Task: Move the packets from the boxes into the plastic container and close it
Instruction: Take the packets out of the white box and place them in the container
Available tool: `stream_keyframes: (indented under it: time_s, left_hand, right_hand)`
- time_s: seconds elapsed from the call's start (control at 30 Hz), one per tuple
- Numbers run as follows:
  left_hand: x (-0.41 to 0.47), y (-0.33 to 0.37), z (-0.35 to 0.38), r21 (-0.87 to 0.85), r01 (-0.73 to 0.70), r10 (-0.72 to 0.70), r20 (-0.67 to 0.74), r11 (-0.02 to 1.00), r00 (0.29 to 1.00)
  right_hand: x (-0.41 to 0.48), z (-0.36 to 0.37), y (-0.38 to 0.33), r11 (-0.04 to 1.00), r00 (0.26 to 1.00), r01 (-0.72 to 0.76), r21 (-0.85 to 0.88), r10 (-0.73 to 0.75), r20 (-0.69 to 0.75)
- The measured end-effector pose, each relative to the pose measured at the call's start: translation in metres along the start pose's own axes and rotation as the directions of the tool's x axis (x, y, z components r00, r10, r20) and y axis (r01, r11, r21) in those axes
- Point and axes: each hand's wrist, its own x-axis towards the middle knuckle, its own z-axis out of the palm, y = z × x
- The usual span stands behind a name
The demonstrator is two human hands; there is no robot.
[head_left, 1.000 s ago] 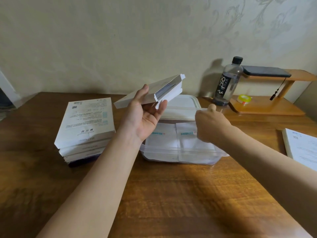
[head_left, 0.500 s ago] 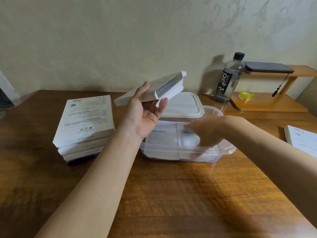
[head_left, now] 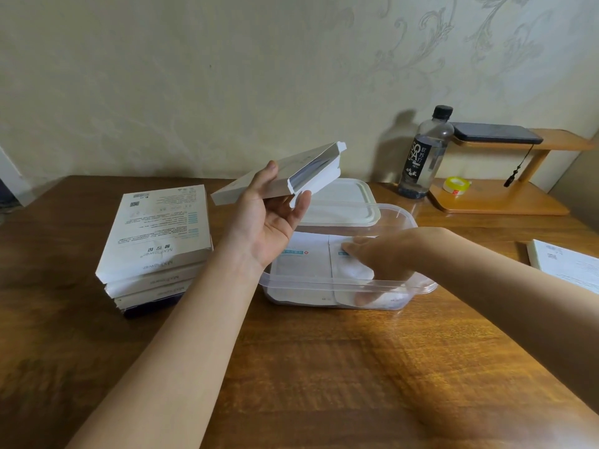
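1. Right now the left hand [head_left: 265, 228] holds an opened white box [head_left: 282, 176] aloft, thumb on its top face and the other fingers [head_left: 299, 207] curled under its near edge; its open flap end points away from the palm, over the container's white lid [head_left: 340, 202].
2. Below those fingers sits the clear plastic container [head_left: 402, 288] on the tabletop [head_left: 324, 367], with two white packets [head_left: 301, 264] lying side by side inside.
3. The right hand [head_left: 382, 257] reaches into the container, fingers stretched flat on the right-hand packet; whether they pinch it or only press it I cannot tell.
4. Left of the holding fingers stands a stack of boxes [head_left: 155, 241], seemingly yet to be emptied; another box [head_left: 570, 264] lies beyond the right forearm.
5. Risk: the raised box tilts with its mouth open, so any packet left inside could slide out past the container.
6. Risk: packets laid crooked may ride up and keep the lid from seating.
7. Risk: the left forearm passes close to the stack and could nudge it.
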Motion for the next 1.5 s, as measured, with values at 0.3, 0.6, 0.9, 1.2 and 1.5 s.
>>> stream_keyframes:
  time_s: [0.3,0.6,0.9,1.2,1.5]
  left_hand:
    - [-0.001,0.0,0.002,0.007,0.012,-0.012,-0.004,1.0,1.0]
    - [-0.001,0.001,0.001,0.017,0.013,-0.013,-0.008,1.0,1.0]
    - [-0.003,0.0,0.002,0.03,0.001,-0.001,-0.015,1.0,1.0]
    - [-0.001,0.001,0.003,0.015,0.02,-0.02,-0.01,1.0,1.0]
    - [-0.001,0.0,0.002,0.02,0.019,-0.019,-0.005,1.0,1.0]
  right_hand:
    - [-0.002,-0.005,0.008,0.997,1.0,-0.012,-0.07,0.012,0.001]
    - [0.003,0.001,0.004,0.995,0.999,-0.038,-0.097,0.039,0.002]
    - [0.011,-0.02,-0.003,0.999,0.994,0.042,0.023,-0.039,-0.1]
    - [0.02,-0.01,-0.012,0.994,0.991,0.112,0.015,-0.111,-0.08]
    - [0.023,-0.001,-0.01,0.994,0.987,0.108,-0.004,-0.107,-0.117]
